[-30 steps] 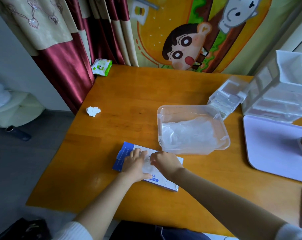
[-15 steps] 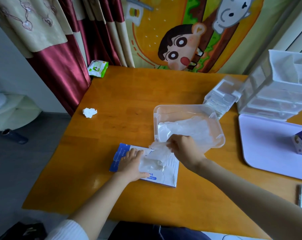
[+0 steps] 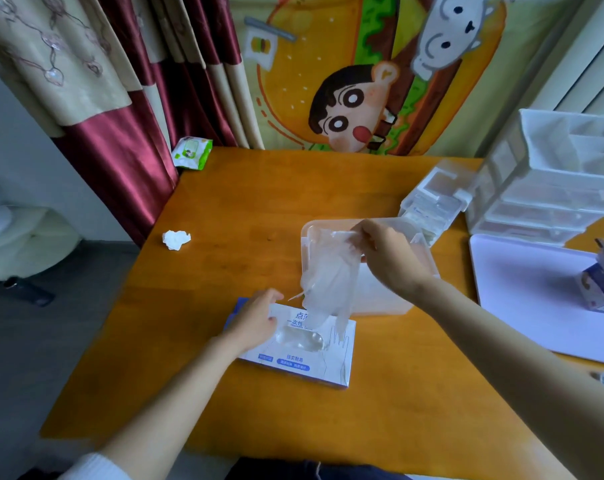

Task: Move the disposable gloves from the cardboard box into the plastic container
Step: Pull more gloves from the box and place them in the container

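A flat white and blue cardboard box [image 3: 304, 358] of disposable gloves lies on the wooden table near me. My left hand [image 3: 255, 320] rests on its left part and holds it down. My right hand [image 3: 383, 252] pinches a clear disposable glove [image 3: 328, 278] by its cuff, lifted above the box. The glove hangs down, its fingertips still at the box's opening. Behind it stands the clear plastic container [image 3: 422, 247], with pale gloves lying inside, partly hidden by my right hand.
A crumpled white tissue [image 3: 176, 239] lies at the table's left edge. A green wipes pack [image 3: 191, 152] sits at the far left corner. Clear drawer organisers [image 3: 550, 188] and a lid [image 3: 435, 199] stand at the right, with a white tray [image 3: 522, 289] holding a small carton [image 3: 602, 285].
My right hand has risen from the box towards the container, drawing a glove out until it hangs stretched. My left hand stays on the box.
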`<control>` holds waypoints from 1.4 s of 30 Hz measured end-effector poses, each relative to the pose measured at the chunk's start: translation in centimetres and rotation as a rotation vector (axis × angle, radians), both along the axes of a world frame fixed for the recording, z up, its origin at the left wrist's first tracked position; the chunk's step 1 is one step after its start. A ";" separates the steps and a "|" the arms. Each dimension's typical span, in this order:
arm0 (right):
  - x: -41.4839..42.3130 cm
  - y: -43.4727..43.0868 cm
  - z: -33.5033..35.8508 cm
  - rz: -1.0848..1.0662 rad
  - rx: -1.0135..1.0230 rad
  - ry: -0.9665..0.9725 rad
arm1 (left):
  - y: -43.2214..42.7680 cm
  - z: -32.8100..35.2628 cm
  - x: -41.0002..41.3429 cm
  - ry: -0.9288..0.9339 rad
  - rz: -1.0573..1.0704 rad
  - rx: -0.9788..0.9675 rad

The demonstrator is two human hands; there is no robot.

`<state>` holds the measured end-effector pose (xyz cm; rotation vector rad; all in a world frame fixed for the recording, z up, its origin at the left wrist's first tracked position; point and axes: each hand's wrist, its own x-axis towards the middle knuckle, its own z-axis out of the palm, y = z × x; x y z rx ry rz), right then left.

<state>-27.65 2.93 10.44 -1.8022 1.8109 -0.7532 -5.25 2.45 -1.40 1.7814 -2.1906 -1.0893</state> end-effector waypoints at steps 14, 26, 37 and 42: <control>-1.8 1.3 -0.4 0.163 0.428 -0.499 | -2.6 7.5 -7.3 0.470 0.279 0.012; -4.7 -1.2 -1.7 -0.027 0.242 -0.242 | -3.7 6.2 -5.8 0.376 0.324 0.133; -6.0 -3.5 -0.3 0.320 0.398 -0.007 | -7.2 9.2 -9.4 0.319 -0.259 -0.013; -8.0 -5.2 0.8 0.183 0.188 0.188 | -10.1 10.6 -10.0 0.385 -0.139 -0.146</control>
